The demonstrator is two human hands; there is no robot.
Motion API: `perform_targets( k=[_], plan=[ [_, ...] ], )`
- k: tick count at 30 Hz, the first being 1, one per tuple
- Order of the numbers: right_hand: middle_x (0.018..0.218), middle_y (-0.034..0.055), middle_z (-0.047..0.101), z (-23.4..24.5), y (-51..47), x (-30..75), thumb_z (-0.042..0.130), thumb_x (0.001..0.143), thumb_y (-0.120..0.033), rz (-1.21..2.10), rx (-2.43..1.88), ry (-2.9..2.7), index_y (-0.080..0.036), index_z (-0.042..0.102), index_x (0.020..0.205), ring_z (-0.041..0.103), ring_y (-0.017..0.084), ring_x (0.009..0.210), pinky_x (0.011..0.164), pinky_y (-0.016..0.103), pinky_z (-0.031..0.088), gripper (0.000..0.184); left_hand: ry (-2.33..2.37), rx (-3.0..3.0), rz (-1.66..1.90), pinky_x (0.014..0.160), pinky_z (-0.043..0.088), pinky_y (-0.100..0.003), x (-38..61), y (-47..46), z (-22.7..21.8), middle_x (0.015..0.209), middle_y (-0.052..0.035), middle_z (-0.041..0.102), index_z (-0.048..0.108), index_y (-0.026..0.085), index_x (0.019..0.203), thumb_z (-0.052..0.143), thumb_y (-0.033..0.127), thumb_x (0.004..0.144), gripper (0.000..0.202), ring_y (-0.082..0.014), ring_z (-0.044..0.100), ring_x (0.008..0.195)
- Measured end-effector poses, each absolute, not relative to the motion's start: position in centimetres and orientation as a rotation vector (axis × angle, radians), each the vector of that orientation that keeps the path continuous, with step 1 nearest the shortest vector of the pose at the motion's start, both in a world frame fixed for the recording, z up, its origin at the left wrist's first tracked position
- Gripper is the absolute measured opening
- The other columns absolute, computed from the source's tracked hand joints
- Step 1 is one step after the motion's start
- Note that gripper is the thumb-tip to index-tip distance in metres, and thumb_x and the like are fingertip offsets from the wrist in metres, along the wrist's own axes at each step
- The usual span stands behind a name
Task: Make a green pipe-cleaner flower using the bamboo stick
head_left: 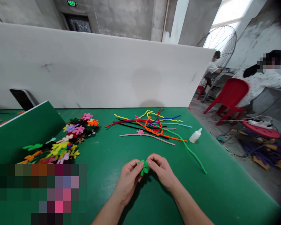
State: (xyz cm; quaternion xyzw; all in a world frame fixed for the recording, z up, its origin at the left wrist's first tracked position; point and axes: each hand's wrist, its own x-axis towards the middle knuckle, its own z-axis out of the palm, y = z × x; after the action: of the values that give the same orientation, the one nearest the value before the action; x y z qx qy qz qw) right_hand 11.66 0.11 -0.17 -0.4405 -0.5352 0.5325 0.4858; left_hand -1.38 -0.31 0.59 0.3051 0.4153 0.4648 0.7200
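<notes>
Between my two hands, above the front middle of the table, is a green pipe-cleaner flower (pixel 144 170) with several looped petals. My left hand (pixel 130 175) pinches it from the left, thumb on top. The fingertips of my right hand (pixel 161 170) are closed on its upper right petal. Beyond my hands lies a pale pink pipe cleaner (pixel 152 136), and a small pink flower (pixel 140 132) rests at it. Behind that, loose pipe cleaners (pixel 154 124) in yellow, red, black, orange and blue cross one another. A long green pipe cleaner (pixel 192 151) reaches toward the right.
A white glue bottle (pixel 195 136) stands on the green table (pixel 103 190) at the right. Colourful finished flowers (pixel 65 145) are heaped at the left, beside a green board (pixel 30 128). A white partition (pixel 96 68) closes the back. Two people sit beyond, near a red chair (pixel 234 93).
</notes>
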Motion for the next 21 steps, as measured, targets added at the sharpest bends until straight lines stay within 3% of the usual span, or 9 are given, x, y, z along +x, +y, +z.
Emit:
perform_targets(
  k=[7, 14, 21],
  plan=[
    [0.066, -0.0022, 0.047, -0.52, -0.26, 11.82, 0.061, 0.072, -0.03, 1.323, -1.0, -1.332, -0.017, 0.055, 0.091, 0.041, 0.01, 0.057, 0.052, 0.022, 0.033, 0.024, 0.931, 0.617, 1.116, 0.046, 0.033, -0.017, -1.47, -0.07, 0.49, 0.052, 0.0032, 0.051, 0.058, 0.012, 0.058, 0.07, 0.025, 0.062, 0.018, -0.0059, 0.041, 0.049],
    [0.056, -0.004, 0.042, -0.31, -0.59, 11.08, 0.056, 0.074, -0.029, 1.184, -1.149, -1.51, -0.016, 0.05, 0.067, 0.036, 0.008, 0.051, 0.045, 0.019, 0.03, 0.015, 0.965, 0.616, 1.175, 0.052, 0.038, -0.018, -1.41, -0.05, 0.01, 0.054, 0.0034, 0.053, 0.058, 0.013, 0.058, 0.071, 0.026, 0.06, 0.018, -0.007, 0.045, 0.052],
    [0.053, -0.0048, 0.038, 0.08, -0.6, 11.18, 0.049, 0.075, -0.023, 1.131, -1.165, -1.54, -0.017, 0.047, 0.061, 0.034, 0.009, 0.05, 0.048, 0.02, 0.029, 0.016, 1.0, 0.716, 1.098, 0.045, 0.031, -0.017, -1.5, -0.11, 0.14, 0.051, 0.0051, 0.046, 0.056, 0.013, 0.059, 0.068, 0.028, 0.065, 0.019, -0.0058, 0.037, 0.048]
  ],
)
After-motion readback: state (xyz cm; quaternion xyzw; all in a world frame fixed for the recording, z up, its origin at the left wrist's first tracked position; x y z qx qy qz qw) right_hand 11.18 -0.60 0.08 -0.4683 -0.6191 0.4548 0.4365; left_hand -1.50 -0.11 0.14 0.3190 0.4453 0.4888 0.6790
